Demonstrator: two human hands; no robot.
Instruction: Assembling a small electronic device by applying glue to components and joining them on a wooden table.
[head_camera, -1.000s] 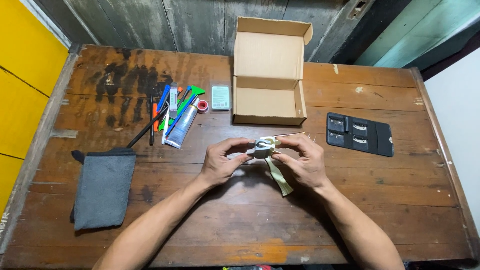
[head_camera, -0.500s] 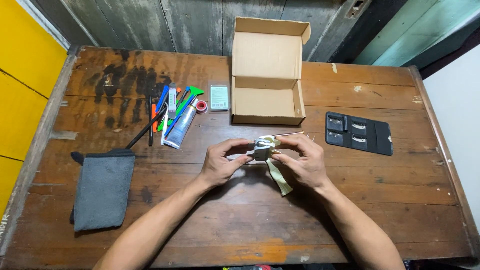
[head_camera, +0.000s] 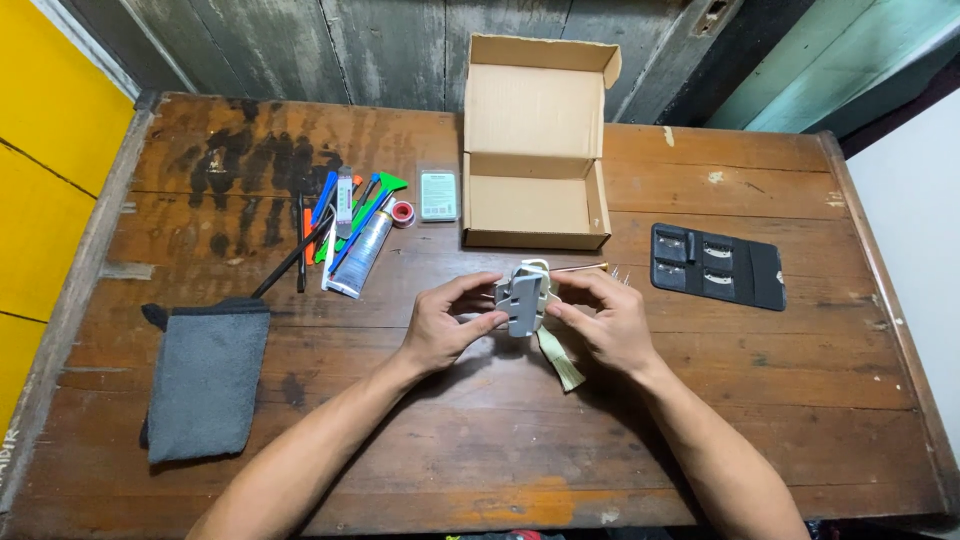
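Over the middle of the wooden table (head_camera: 480, 440) I hold a small grey flat device (head_camera: 524, 297) between both hands. My left hand (head_camera: 445, 322) grips its left side with thumb and fingertips. My right hand (head_camera: 605, 322) grips its right side. The grey face of the device is turned up toward me. A pale yellowish strap (head_camera: 560, 360) hangs from the device and trails onto the table below my right hand.
An open cardboard box (head_camera: 537, 150) stands behind my hands. Coloured pry tools and a glue tube (head_camera: 362, 250) lie at the back left, beside a small green-labelled packet (head_camera: 438, 194). A grey cloth (head_camera: 205, 375) lies at the left. A black tool pouch (head_camera: 718, 266) lies at the right.
The grey device has been tipped in my fingers so that its broad flat face now shows. Both hands stay in the same place.
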